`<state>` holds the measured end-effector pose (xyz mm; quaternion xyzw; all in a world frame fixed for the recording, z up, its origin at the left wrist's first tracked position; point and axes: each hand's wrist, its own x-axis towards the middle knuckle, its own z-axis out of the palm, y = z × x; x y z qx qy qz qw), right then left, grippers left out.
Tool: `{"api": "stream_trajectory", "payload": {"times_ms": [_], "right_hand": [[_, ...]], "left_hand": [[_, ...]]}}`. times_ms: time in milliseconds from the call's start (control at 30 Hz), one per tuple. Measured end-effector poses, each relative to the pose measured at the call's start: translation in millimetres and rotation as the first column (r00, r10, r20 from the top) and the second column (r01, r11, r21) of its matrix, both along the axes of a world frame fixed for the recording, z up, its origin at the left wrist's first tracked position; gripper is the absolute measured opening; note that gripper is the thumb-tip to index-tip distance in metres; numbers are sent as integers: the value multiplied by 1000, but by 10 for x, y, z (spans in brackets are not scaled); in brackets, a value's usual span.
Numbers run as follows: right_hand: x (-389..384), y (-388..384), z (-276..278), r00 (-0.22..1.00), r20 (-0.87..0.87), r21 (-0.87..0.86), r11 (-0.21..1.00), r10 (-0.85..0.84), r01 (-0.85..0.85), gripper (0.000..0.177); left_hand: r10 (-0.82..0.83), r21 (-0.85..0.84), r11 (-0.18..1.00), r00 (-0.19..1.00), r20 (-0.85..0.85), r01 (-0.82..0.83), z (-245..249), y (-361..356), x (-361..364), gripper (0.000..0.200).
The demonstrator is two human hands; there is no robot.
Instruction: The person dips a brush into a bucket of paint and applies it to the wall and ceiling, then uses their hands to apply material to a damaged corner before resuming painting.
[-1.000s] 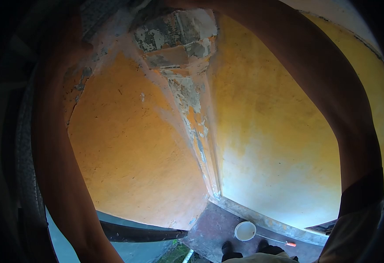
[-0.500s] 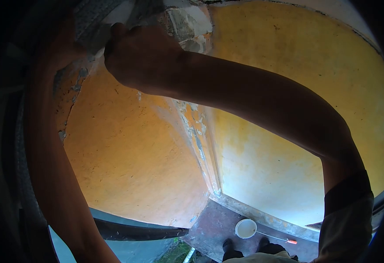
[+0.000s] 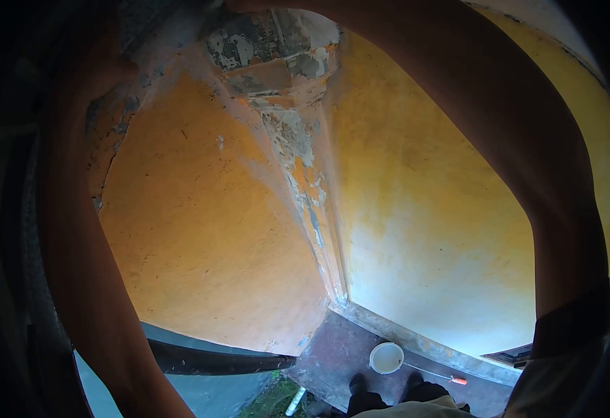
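Note:
My left hand (image 3: 110,70) is raised at the dark upper left, beside the cracked edge of the orange wall (image 3: 200,216); its fingers are lost in shadow. My right arm arches over the top of the view, and only a dark edge of my right hand (image 3: 252,5) shows at the upper border, its fingers out of sight. Below it, the corner column (image 3: 270,76) has peeling grey and white patches. Whether either hand holds anything is hidden.
A yellow wall (image 3: 430,209) stands on the right. Far below, a white bucket (image 3: 387,358) and a roller with an orange handle (image 3: 458,380) lie near my feet on the dark floor (image 3: 333,355). A dark beam (image 3: 221,361) runs along the lower left.
My right hand has moved up to the top edge, uncovering the peeling column. My right forearm is higher too. My left arm has barely moved.

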<state>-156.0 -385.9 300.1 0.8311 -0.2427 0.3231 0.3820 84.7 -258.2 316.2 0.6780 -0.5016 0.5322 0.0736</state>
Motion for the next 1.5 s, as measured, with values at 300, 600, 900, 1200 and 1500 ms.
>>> {"api": "stream_trajectory", "payload": {"times_ms": [300,600,900,1200,1500], "right_hand": [[179,268,-1431,905,-111,-31,909,410,-416,21],[160,240,-1653,850,282,-91,894,445,-438,20],[334,92,-2441,899,236,210,884,368,-417,32],[334,174,-2209,846,413,250,852,336,-461,44],[-111,296,-2468,825,478,282,838,300,-468,33]], "left_hand": [[-45,17,999,997,-64,46,-62,26,-210,108],[285,-150,945,957,-57,-291,-401,160,-1202,103],[204,-61,976,973,-105,-211,-363,222,-1094,104],[209,-135,969,978,18,-205,-441,124,-1003,97],[163,-105,980,983,-89,-172,-357,169,-1036,97]]}}
